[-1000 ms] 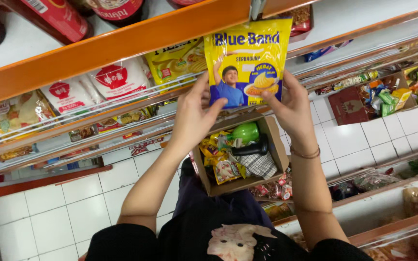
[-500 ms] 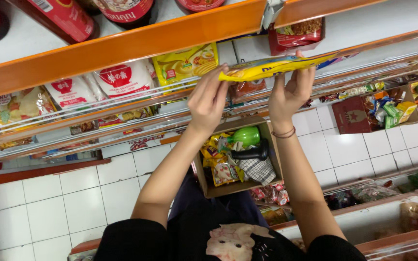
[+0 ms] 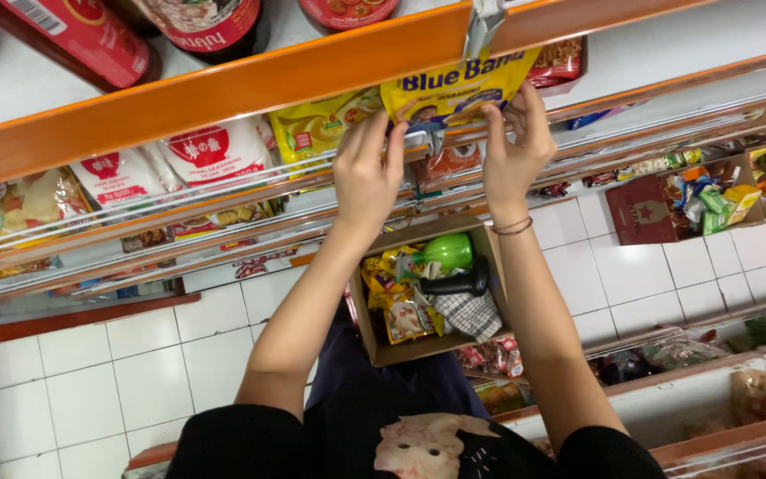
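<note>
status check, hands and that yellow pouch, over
Left hand and right hand both grip yellow pouch. Pouch at orange shelf edge. Nothing blocking.

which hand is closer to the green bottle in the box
Right. The right hand grips the yellow packet almost straight above the green bottle; the left hand holds the packet's other edge, further off to the left of the bottle.

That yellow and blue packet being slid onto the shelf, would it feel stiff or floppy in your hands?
Probably floppy: the yellow and blue packet is a thin, flat pouch, and both the left hand and the right hand support its lower edge. Its glossy film looks somewhat slippery. It seems light, since fingertips alone hold it up.
</note>
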